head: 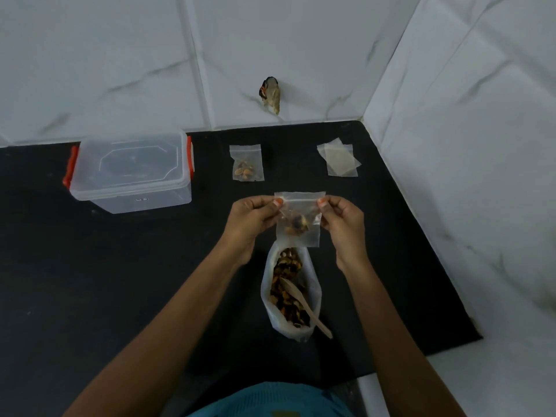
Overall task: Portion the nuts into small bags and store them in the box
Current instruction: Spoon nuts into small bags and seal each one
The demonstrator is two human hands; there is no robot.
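Observation:
A small clear zip bag [298, 233] with a few nuts in it hangs in the air at the middle of the view. My left hand [251, 219] pinches its top left corner and my right hand [341, 221] pinches its top right corner at the zip strip. Below it on the black counter lies a large open bag of mixed nuts [290, 291] with a wooden spoon [307, 307] resting in it. Another small bag with nuts [246, 164] lies flat further back. A clear lidded box with red clips [131, 171] stands at the back left, lid on.
A small stack of empty zip bags [338, 158] lies at the back right of the black counter [120, 281]. White marble-tiled walls [466, 145] close off the back and right side. A torn scrap [270, 93] sticks to the back wall.

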